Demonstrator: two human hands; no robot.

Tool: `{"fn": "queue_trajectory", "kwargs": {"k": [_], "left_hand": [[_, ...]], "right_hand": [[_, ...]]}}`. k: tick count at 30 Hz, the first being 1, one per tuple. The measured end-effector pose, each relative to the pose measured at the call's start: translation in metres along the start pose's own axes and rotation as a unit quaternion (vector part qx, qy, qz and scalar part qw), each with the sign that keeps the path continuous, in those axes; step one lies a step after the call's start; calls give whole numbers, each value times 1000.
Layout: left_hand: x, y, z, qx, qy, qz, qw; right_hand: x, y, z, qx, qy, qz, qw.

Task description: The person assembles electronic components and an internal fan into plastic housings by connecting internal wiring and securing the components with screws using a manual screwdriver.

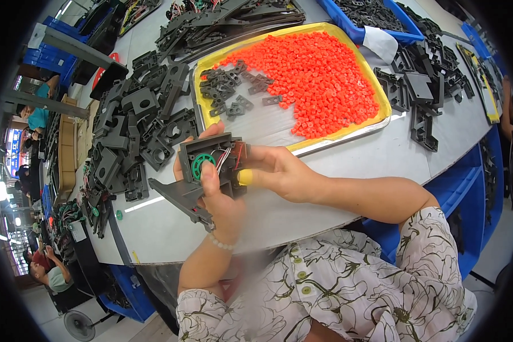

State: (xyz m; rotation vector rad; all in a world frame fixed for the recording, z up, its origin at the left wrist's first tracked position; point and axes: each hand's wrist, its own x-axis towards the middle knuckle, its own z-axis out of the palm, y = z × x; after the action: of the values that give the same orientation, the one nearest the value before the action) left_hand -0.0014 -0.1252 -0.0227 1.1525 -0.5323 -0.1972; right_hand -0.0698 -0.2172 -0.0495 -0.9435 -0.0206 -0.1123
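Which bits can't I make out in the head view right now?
Head view:
- Hidden: part of the green disc, under the left hand's thumb.
- Hidden: the right hand's fingertips other than the thumb, behind the dark housing.
- Cut off: the upper blue bin, by the top edge.
- Too small: where the white wires end.

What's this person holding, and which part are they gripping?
A dark housing: the left hand has its thumb on the green disc, fingers behind. The right hand is at the housing's right side; its exact hold is unclear.
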Motion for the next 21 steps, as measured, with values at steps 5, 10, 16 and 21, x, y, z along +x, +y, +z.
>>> {"fn": "queue_trajectory", "kwargs": {"k": [5, 10, 16, 21], "left_hand": [[2, -2, 1, -29, -1, -31, 999], [10, -3, -7, -109, -38, -85, 990], [8, 0, -5, -102, -29, -91, 990], [5, -6, 0, -122, 4, -65, 990]], "right_hand": [[2, 0, -7, -16, 25, 5, 1000], [0, -15, -4, -49, 37, 66, 996], [-3, -15, 4, -40, 50, 38, 997], [-1, -3, 0, -46, 45, 4, 998]]}}
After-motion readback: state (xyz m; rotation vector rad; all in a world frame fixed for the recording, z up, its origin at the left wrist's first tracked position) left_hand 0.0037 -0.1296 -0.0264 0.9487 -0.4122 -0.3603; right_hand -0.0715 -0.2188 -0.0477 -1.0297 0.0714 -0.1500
